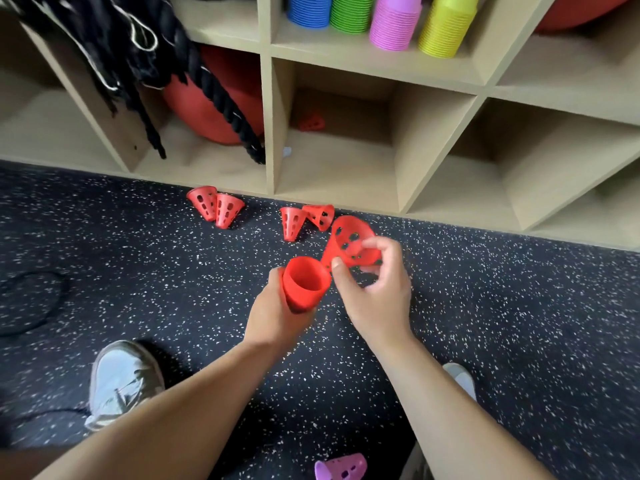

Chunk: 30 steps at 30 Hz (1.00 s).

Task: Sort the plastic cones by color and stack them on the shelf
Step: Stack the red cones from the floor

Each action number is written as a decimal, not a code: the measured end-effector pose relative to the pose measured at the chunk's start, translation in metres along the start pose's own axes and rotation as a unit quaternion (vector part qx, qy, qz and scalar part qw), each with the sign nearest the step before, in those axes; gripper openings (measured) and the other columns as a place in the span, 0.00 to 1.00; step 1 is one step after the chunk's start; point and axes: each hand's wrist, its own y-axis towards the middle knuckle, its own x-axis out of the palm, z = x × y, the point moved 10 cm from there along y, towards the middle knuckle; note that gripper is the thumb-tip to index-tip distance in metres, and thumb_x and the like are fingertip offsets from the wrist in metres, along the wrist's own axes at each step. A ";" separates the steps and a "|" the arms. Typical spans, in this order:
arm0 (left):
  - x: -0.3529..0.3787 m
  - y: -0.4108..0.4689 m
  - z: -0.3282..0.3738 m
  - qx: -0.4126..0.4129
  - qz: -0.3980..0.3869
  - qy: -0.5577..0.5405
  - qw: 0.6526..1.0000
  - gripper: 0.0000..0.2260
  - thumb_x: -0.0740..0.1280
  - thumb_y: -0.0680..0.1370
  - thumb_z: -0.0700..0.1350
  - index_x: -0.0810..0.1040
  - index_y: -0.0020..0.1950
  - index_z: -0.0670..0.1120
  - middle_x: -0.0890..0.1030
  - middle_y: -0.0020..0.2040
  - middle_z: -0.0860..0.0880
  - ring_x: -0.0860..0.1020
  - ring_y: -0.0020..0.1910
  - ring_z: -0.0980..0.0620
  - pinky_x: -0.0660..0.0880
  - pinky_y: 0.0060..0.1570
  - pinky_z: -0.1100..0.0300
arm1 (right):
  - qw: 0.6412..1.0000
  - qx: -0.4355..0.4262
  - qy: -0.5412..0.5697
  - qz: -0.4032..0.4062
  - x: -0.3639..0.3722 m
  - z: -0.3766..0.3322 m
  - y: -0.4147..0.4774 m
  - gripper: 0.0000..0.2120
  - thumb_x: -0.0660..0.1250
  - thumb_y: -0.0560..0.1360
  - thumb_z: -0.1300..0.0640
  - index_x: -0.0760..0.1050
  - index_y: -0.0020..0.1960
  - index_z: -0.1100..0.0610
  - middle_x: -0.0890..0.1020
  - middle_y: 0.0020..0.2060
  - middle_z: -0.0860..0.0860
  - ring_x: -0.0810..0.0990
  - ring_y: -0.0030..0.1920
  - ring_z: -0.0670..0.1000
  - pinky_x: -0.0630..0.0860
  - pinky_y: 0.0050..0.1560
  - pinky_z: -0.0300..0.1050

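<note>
Fingers [382, 244] and thumb of the right hand [375, 292] pinch a perforated red cone [346, 237] just beside the red stack [304, 284] gripped by the curled fingers of the left hand [277, 317]. Loose red cones [227, 209] lie on the speckled floor [138, 271] near the shelf [266, 98], where blue, green, pink and yellow stacks [393, 26] stand in an upper compartment.
</note>
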 end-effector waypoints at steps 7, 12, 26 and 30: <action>-0.011 -0.001 0.018 0.017 0.020 -0.046 0.999 0.24 0.77 0.68 0.54 0.68 0.58 0.59 0.80 0.43 0.60 0.78 0.40 0.65 0.75 0.38 0.63 | 0.992 -0.014 -0.015 -0.127 0.038 -0.002 -0.012 0.41 0.75 0.67 0.44 0.61 0.75 0.49 0.68 0.71 0.43 0.68 0.71 0.39 0.65 0.70 0.38; -0.014 0.017 0.022 0.055 0.039 -0.082 0.994 0.25 0.78 0.66 0.53 0.71 0.59 0.61 0.80 0.52 0.61 0.79 0.49 0.64 0.77 0.48 0.62 | 0.970 0.165 0.058 -0.171 0.071 0.031 -0.004 0.41 0.81 0.66 0.49 0.63 0.72 0.43 0.75 0.57 0.32 0.72 0.52 0.22 0.72 0.56 0.29; -0.046 0.163 -0.024 0.138 -0.075 0.246 0.956 0.40 0.73 0.68 0.65 0.64 0.74 0.48 0.70 0.63 0.51 0.74 0.59 0.53 0.73 0.63 0.54 | 0.985 0.148 0.030 -0.080 0.137 0.071 0.063 0.31 0.84 0.61 0.54 0.72 0.56 0.39 0.81 0.48 0.36 0.80 0.45 0.33 0.75 0.50 0.32; -0.015 0.182 -0.032 0.187 -0.145 0.263 0.935 0.24 0.75 0.67 0.52 0.72 0.58 0.45 0.68 0.49 0.51 0.71 0.51 0.52 0.74 0.52 0.52 | 0.994 0.078 -0.015 -0.077 0.174 0.064 0.069 0.34 0.84 0.57 0.52 0.76 0.61 0.49 0.80 0.52 0.42 0.77 0.50 0.39 0.66 0.52 0.21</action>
